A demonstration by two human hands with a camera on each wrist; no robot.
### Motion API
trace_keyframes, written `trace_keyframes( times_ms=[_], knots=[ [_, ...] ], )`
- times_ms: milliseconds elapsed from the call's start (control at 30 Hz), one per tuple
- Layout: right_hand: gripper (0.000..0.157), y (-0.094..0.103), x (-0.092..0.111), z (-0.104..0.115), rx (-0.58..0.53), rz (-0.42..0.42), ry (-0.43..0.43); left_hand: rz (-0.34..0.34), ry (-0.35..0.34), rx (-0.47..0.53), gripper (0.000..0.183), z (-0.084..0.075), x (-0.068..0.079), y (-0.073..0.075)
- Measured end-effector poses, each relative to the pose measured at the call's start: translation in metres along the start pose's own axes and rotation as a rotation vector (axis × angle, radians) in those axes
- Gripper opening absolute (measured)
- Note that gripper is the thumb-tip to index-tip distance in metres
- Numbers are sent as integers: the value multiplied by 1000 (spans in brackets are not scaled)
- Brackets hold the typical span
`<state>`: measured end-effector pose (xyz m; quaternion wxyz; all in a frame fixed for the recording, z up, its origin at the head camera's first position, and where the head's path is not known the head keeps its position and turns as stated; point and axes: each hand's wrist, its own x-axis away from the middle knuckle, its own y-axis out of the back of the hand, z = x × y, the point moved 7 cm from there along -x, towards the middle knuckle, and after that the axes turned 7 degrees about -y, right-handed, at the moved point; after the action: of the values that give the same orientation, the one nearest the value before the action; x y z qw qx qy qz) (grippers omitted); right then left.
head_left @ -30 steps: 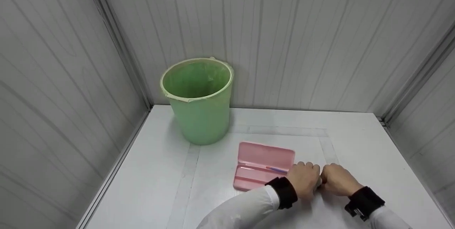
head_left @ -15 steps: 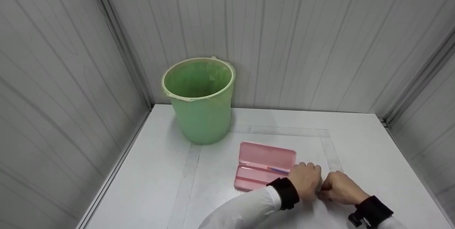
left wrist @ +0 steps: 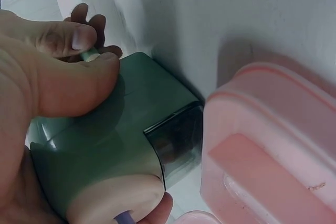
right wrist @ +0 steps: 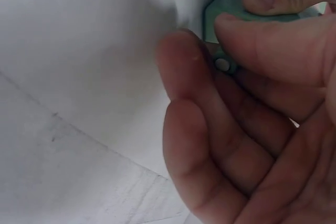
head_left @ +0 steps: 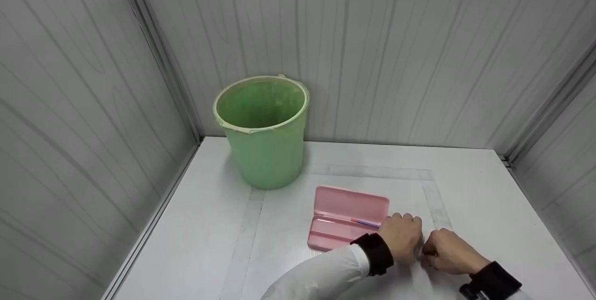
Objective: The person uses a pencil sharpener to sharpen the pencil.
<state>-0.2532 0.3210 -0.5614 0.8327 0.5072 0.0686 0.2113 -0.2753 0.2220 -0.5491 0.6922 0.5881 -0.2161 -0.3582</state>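
My left hand (head_left: 401, 238) grips a green crank pencil sharpener (left wrist: 110, 140) beside the pink pencil case. The sharpener has a dark see-through shavings drawer (left wrist: 181, 137) and a beige round front. A purple pencil (left wrist: 125, 217) sticks out of that front. Fingers of my right hand (head_left: 450, 251) are curled at the small crank knob (right wrist: 223, 65), pinching it at the sharpener's back end. From the head view the hands hide most of the sharpener. The pink pencil case (head_left: 350, 203) lies with its lid up, and a blue pencil with a reddish end (head_left: 366, 223) rests inside.
A green bucket (head_left: 267, 155) stands at the back left of the white table (head_left: 209, 225). Strips of clear tape (head_left: 379, 172) mark lines on the tabletop. Pale panel walls (head_left: 372, 57) enclose the back and both sides.
My right hand has moved slightly down and to the right, nearer to me, turning at the wrist. My left hand stays almost in place on the sharpener. The case and bucket rest as before.
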Motion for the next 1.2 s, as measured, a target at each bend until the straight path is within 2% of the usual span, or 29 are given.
trace_keyframes(
  times_ms=[300, 500, 933, 1200],
  knots=[
    [24, 7, 3, 17, 88, -46, 29, -7, -2, 21, 32, 2, 2, 2],
    [33, 10, 1, 25, 126, -55, 50, -2, 10, 32, 33, 4, 4, 2],
    [36, 23, 2, 34, 144, -43, 80, -5, 19, 43, 35, 5, 3, 3],
    [38, 30, 2, 40, 194, -61, 83, 8, 33, 48, 36, 4, 3, 3]
  ],
)
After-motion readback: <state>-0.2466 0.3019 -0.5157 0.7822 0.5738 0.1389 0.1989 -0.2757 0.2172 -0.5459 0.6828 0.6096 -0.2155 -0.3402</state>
